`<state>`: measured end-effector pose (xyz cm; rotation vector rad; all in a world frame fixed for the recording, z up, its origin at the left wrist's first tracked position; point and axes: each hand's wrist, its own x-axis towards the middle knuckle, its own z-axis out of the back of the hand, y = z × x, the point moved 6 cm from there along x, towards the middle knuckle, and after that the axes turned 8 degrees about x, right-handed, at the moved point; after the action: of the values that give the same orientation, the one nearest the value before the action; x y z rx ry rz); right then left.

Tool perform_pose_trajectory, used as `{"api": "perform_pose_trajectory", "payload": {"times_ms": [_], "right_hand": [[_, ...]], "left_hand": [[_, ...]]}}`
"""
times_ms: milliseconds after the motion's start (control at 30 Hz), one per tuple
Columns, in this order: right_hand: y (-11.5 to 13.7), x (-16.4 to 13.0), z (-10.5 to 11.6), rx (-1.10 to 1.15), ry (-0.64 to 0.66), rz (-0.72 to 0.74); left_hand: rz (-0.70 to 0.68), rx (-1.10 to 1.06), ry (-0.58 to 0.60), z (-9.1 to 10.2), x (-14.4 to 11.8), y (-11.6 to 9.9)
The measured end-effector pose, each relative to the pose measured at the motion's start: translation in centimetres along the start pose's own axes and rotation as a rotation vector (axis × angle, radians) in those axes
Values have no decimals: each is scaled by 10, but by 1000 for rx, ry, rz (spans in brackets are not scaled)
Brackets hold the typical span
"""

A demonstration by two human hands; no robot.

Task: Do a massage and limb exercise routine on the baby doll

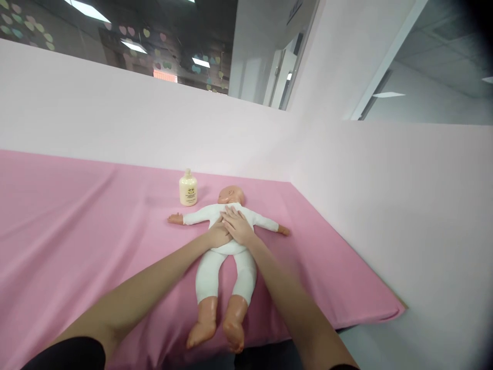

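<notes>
A baby doll [225, 272] in a white bodysuit lies on its back on the pink sheet [77, 226], arms spread, bare feet toward me. My left hand [217, 234] rests flat on the doll's belly. Just to its right, my right hand [238, 225] lies flat on the doll's chest with its fingers spread, partly over the left hand. Neither hand grips anything. A small cream bottle [188, 188] stands upright behind the doll's arm, next to its head.
The pink sheet covers a padded table whose right corner [398, 308] ends near a pale pink wall. Another pale wall [115, 118] runs along the table's far side, with windows above it.
</notes>
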<state>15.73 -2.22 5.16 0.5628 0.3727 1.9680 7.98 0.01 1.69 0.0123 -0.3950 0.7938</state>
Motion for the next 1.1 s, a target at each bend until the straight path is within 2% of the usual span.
{"api": "perform_pose_trajectory", "payload": {"times_ms": [100, 200, 300, 433, 500, 567, 667, 733, 800, 900, 1000, 1100], "right_hand": [[-20, 5, 2, 28, -96, -96], [-41, 0, 1, 58, -152, -255], [-49, -14, -1, 55, -179, -374], [-38, -37, -10, -6, -147, -458], [-27, -48, -14, -58, -111, -462], [-14, -53, -17, -102, -69, -405], [1, -50, -18, -104, 0, -238], [2, -41, -16, -71, 22, -164], [-4, -29, -13, -42, 15, -157], [-23, -9, -8, -28, -45, -234], [-42, 4, -6, -16, -98, -341], [-57, 1, -3, 27, -151, -416]], "left_hand": [[-61, 9, 100, 0, 3, -9], [-18, 23, 100, 3, 4, -10], [114, 39, 61, 6, 5, -3], [349, 85, -29, 6, 4, 11], [402, 115, -39, 4, 5, 14], [395, 144, -12, 2, 7, 13], [289, 176, 58, 0, 9, 9], [206, 188, 93, -2, 9, 6], [155, 191, 102, -3, 8, 5], [159, 160, 82, -3, 6, 5], [250, 113, 57, -1, 6, 7], [378, 89, 27, 4, 5, 9]]}}
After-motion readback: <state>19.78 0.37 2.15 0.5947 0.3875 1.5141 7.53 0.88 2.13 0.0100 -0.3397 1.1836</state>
